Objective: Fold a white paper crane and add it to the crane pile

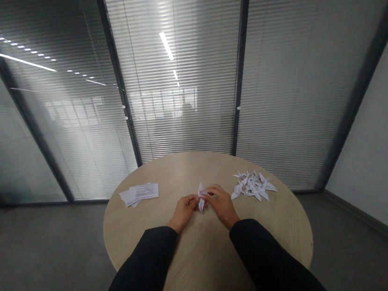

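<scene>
Black sleeves [142, 270] reach over a round, pale wood-grain worktop [200, 258]. Left hand [184, 212] and right hand [221, 203] both grasping: fingers pinch one narrow, pointed fold of white paper [201, 200], held near the worktop's middle. Farther out: loose printed sheets [139, 194] to the left; a heap of sharp-creased paper cranes [253, 186] to the right. Beyond, glass partition [178, 72] with slatted blinds.
</scene>
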`<control>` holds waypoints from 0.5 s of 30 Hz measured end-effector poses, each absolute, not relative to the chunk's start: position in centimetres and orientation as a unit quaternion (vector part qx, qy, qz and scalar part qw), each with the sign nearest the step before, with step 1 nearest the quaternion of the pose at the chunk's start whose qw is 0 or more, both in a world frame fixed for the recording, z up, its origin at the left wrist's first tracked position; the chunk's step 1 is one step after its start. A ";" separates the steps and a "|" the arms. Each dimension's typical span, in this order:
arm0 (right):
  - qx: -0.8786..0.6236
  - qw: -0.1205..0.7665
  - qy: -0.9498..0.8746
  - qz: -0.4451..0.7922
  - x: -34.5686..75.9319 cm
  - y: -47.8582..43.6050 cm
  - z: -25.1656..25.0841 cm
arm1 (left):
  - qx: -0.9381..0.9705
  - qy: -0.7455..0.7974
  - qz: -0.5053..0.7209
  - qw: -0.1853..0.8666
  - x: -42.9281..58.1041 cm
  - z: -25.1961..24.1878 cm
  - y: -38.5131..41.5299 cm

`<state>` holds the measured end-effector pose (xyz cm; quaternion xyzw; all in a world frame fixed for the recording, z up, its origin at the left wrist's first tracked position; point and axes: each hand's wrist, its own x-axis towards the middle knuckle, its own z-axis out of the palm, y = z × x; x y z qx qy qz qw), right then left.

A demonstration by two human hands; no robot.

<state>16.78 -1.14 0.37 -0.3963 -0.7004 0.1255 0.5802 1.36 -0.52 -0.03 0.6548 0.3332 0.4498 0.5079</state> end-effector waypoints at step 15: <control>-0.369 0.534 -0.760 0.033 16.5 -2.5 1.4 | 0.592 0.349 0.475 0.549 1.7 0.3 -1.2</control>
